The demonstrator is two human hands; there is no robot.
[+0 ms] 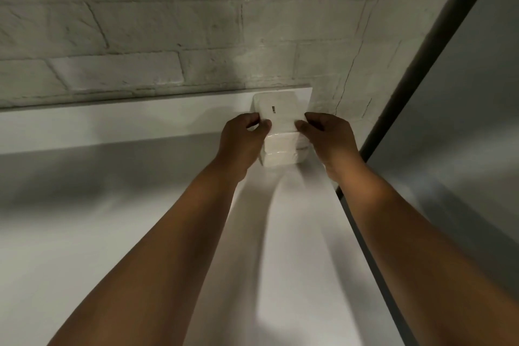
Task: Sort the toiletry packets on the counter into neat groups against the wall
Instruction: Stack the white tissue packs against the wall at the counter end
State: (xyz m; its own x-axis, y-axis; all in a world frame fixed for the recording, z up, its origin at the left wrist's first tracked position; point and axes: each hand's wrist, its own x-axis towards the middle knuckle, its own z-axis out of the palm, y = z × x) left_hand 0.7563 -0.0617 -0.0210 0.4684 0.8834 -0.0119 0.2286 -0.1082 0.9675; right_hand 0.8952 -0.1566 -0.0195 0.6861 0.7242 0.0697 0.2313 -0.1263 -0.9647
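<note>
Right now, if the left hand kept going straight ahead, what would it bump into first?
Probably the brick wall. The left hand already holds the stack of white packets, which sits almost against it, though depth is unclear.

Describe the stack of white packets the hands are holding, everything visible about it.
The stack of white packets is a pile of at least three flat, rounded-corner rectangles, glossy as if plastic-wrapped. The top one carries a small dark printed mark, too blurred to read. It stands on the white counter in the far right corner, at the brick wall. The left hand and right hand pinch its near sides.
</note>
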